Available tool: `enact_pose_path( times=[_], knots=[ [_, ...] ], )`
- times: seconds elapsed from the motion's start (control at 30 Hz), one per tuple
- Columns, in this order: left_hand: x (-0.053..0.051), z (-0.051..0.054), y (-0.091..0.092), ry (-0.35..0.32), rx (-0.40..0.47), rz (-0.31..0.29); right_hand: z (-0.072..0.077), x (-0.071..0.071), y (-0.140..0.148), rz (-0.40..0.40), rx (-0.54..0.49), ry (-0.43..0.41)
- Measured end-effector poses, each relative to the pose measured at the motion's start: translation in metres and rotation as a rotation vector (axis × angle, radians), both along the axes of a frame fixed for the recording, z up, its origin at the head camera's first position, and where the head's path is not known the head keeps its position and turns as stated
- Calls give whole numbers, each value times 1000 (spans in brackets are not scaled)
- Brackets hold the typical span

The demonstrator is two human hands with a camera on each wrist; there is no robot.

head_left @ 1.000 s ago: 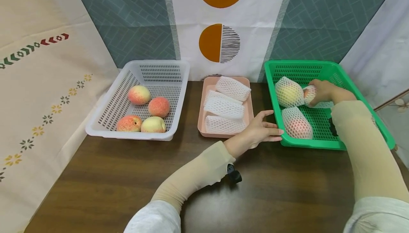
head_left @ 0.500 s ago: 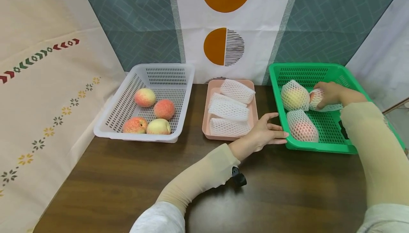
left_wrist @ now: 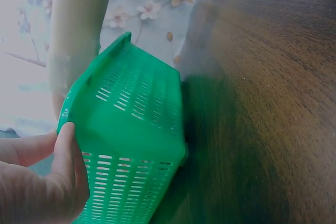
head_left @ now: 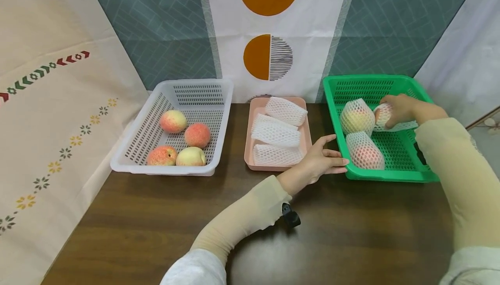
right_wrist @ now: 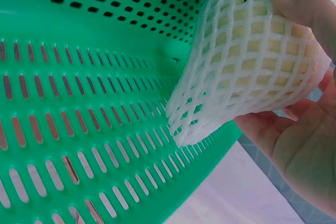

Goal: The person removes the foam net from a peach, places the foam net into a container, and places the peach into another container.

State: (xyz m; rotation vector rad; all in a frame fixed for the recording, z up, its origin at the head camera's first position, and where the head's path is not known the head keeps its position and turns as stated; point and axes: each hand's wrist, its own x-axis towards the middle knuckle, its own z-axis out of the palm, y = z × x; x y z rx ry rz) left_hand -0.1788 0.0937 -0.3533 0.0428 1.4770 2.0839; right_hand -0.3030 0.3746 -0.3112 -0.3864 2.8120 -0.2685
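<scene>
In the green basket (head_left: 398, 150), my right hand (head_left: 400, 110) grips a peach in a white foam net sleeve (head_left: 383, 116). The right wrist view has the thumb on one side of that netted peach (right_wrist: 252, 51) and fingers on the other; the sleeve's loose end extends past the fruit. Two more netted peaches lie beside it, a yellowish one (head_left: 357, 117) and a reddish one (head_left: 365, 151). My left hand (head_left: 322, 160) touches the basket's near left rim with extended fingers. In the left wrist view, the left hand's fingertips (left_wrist: 67, 129) meet that rim from outside.
Bare peaches (head_left: 197, 135), several of them, lie in a white basket (head_left: 129, 163) at the left. Between the baskets, a pink tray (head_left: 250, 146) holds 3 foam net sleeves (head_left: 275, 131). Hanging cloth backs the brown table (head_left: 156, 215).
The head view shifts slightly. My right hand keeps its grip on the netted peach in the green basket, and my left hand stays at the rim.
</scene>
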Motion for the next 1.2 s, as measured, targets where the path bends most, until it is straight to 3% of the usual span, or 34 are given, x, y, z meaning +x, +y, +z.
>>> enact_pose_path(
  times=[0.37, 0.8, 1.2],
  knots=[
    [2, -2, -1, -3, -8, -6, 8, 9, -2, 20, 22, 9],
    [-1, -1, -2, 16, 7, -2, 28, 10, -2, 32, 30, 38],
    [-1, -1, 1, 27, -24, 4, 35, 27, 2, 31, 48, 45]
  ],
)
